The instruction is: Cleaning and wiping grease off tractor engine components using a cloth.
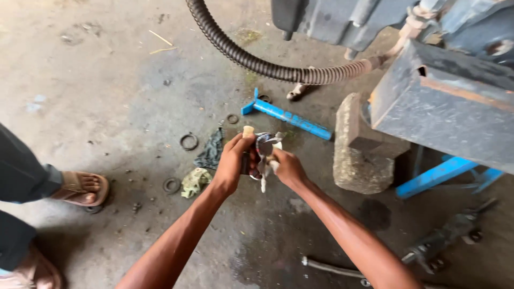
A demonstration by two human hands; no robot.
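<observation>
My left hand grips a small metal part with a pale cap at its top. My right hand presses a whitish rag against that part from the right side. Both hands meet above an oily concrete floor. The part's shape is mostly hidden by my fingers and the cloth.
A blue metal bar lies on the floor beyond my hands. Several rubber rings, one ring among them, and crumpled rags lie to the left. A stone block props machinery at right; a ribbed black hose curves overhead. Another person's sandalled foot stands left.
</observation>
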